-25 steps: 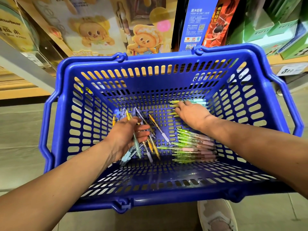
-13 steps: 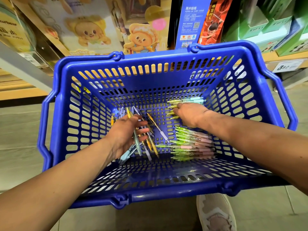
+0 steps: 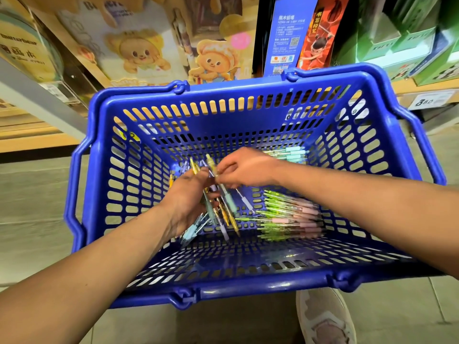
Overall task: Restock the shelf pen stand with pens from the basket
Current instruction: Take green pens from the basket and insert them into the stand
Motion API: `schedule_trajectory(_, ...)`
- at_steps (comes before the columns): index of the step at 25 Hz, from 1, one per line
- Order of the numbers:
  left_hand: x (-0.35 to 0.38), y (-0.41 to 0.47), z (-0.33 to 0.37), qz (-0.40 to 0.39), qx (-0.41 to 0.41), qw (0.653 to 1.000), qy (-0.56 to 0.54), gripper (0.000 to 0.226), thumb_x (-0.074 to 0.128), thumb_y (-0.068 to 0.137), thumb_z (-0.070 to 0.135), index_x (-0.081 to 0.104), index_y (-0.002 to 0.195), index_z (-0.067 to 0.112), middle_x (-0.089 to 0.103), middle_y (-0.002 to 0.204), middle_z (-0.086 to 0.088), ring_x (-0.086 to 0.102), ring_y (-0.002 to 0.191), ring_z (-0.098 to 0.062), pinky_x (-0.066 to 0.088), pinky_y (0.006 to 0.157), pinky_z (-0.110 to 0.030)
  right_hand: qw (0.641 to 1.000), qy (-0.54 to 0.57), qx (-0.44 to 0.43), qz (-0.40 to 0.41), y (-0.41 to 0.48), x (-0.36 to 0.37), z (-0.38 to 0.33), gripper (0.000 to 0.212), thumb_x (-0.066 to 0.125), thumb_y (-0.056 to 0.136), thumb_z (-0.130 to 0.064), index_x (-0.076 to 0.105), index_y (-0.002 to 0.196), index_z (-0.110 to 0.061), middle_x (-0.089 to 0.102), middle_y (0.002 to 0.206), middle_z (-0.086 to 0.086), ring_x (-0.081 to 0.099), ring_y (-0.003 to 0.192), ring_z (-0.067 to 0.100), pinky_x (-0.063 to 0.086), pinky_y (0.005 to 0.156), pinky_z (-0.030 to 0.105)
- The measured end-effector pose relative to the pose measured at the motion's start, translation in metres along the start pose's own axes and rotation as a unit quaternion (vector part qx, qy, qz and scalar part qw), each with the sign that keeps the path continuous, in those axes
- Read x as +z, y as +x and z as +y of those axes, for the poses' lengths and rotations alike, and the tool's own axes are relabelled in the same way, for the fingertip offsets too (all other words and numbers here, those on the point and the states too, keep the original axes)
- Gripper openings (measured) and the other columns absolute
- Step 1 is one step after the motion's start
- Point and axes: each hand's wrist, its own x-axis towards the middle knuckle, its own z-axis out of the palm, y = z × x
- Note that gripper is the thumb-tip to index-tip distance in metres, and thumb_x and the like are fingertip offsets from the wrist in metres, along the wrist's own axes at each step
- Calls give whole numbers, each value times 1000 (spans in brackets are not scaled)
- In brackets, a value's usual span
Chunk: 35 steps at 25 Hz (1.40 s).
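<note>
A blue slotted basket (image 3: pixel 248 95) stands on the floor in front of me. My left hand (image 3: pixel 188 202) is inside it and grips a bunch of pens (image 3: pixel 221 214) with yellow, teal and lilac barrels. My right hand (image 3: pixel 243 167) has reached across and pinches a pen with a yellow-green top (image 3: pixel 211 164) right beside the bunch. A row of green and pink pens (image 3: pixel 293 214) lies on the basket floor at the right. Several teal pens (image 3: pixel 290 153) lie behind my right wrist. No pen stand is in view.
Shelves stand behind the basket: cartoon bear boxes (image 3: pixel 139 50) at the left, a blue and a red pack (image 3: pixel 288 33) in the middle, green boxes (image 3: pixel 402 40) at the right above a price tag (image 3: pixel 427 100). My shoe (image 3: pixel 325 319) shows below the basket.
My right hand left the teal pens at the back right and moved left to the bunch, bringing a yellow-green pen. The left hand keeps its grip on the bunch.
</note>
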Motion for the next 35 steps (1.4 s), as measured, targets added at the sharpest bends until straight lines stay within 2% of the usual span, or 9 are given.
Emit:
schedule_trajectory(6,-8,-5,3,15,10,999,45,30,42,110,33,56,124,12,75,110,-16,71,80,-28,57,74,-40,994,80,-69,-23,4,17,-4,3,68,91,-42,70,91,-44,72,84,-17,68,73,-4,55,67,24)
schedule_trajectory(9,-14,-4,2,36,9,998,49,28,44,109,31,55,127,12,74,102,-13,67,70,-22,53,62,-34,995,-85,2,49,15,4,34,18,63,97,-30,66,112,-38,66,106,-16,66,92,3,48,75,19)
schedule_trajectory(13,-25,0,-1,35,2,997,68,27,50,107,23,55,127,5,62,76,-5,54,57,-15,46,50,-27,897,-429,103,28,15,-4,89,41,58,93,1,59,131,-17,54,131,9,67,98,31,56,70,37)
schedule_trajectory(16,-29,3,-1,27,1,996,87,29,55,105,21,60,121,-3,60,67,-1,49,54,-13,45,48,-25,863,-503,51,15,13,0,103,51,57,92,5,53,138,-17,46,136,10,68,94,31,45,53,33)
schedule_trajectory(21,-26,-1,1,19,-16,999,39,23,52,106,17,62,117,-1,77,86,-13,68,63,-20,61,58,-31,843,-537,21,34,17,3,106,42,52,95,1,53,135,-12,59,126,10,70,93,30,47,57,35)
schedule_trajectory(25,-26,-1,1,24,-30,999,11,26,45,109,22,63,123,8,75,114,-16,74,93,-29,65,74,-47,926,-356,46,117,17,-3,81,17,54,98,-15,60,113,-19,61,104,4,68,90,29,46,63,33)
schedule_trajectory(28,-25,-1,3,21,-32,999,7,28,40,111,27,61,127,18,69,123,-12,68,99,-30,63,79,-55,991,-80,37,105,13,6,32,6,65,95,-31,67,97,-26,68,82,-11,70,76,4,51,65,22)
schedule_trajectory(32,-22,-1,3,8,-34,999,20,36,39,110,38,65,123,17,72,117,-18,68,94,-30,57,94,-57,976,208,14,55,6,30,-18,14,78,86,-29,73,97,-22,77,83,-5,75,73,7,63,73,31)
schedule_trajectory(35,-25,-2,2,-3,-33,999,13,38,40,109,40,63,126,15,77,107,-17,73,90,-32,60,86,-55,968,246,-9,42,3,38,-26,12,78,87,-32,75,97,-27,77,85,-2,76,75,15,63,68,31)
